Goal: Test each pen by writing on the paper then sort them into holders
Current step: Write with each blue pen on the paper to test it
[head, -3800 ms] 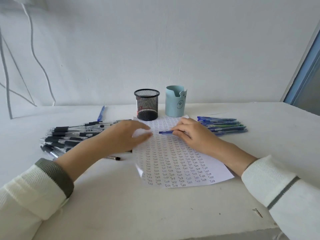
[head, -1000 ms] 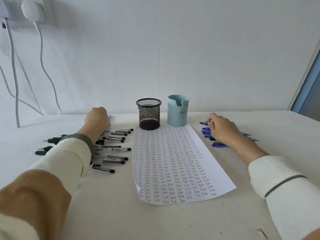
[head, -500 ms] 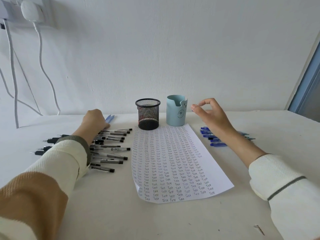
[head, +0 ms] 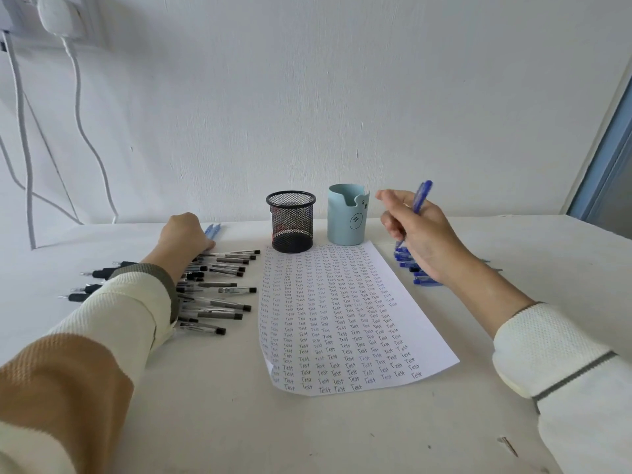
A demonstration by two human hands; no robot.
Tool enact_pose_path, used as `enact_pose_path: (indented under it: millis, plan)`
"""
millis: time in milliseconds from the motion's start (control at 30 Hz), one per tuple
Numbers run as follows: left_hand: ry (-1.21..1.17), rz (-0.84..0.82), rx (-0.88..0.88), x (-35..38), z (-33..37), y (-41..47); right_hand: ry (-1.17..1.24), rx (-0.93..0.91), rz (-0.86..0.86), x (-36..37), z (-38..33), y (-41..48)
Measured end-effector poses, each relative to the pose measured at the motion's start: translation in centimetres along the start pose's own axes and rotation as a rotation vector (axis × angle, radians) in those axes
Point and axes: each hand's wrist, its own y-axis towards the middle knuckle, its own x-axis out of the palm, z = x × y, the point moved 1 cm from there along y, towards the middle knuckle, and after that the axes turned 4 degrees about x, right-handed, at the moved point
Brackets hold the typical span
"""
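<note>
Pen in hand: We hold one blue pen [head: 420, 200] in our right hand [head: 424, 234]. It is lifted off the table [head: 342, 432], tip down and cap end up, just right of the light-blue holder [head: 345, 217].
Right grip: Our fingers are closed round the lower barrel, and the upper half of the pen stands free above the knuckles.
Left grip: Our left hand [head: 183, 234] sits curled at the far end of the black pens [head: 219, 289], beside two pale-blue pens [head: 213, 230]. Its fingers are turned away, so we cannot tell whether it holds anything.
Handling: We judge the pen light, stiff and smooth-barrelled, so likely to roll or slip from a loose pinch.
Where to hold: Low on the barrel near the tip for writing, and mid-barrel for dropping it into a holder.
Paper: The sheet [head: 342, 319] is thin and almost filled with "Test". It would probably slide under the nib unless we pin it.
Holders: The black mesh holder [head: 291, 220] and the light-blue one stand upright at the paper's far edge. Both look light enough to tip.
Other pens: The remaining blue pens [head: 410, 268] lie below our right hand.
</note>
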Motion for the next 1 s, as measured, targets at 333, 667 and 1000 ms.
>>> enact_pose_path:
  millis: [333,667,1000]
  plan:
    - [-0.253,0.345,0.574,-3.1,9.0,-7.5,0.010,0.300,-0.120,0.4,0.7,-1.1]
    - [-0.223,-0.233,0.901,2.8,13.6,-13.7,-0.429,0.181,0.037,-1.0,3.1,-5.4]
    - [-0.181,-0.211,0.871,3.6,13.3,-14.7,-0.549,0.171,0.129,-1.1,4.0,-6.8]
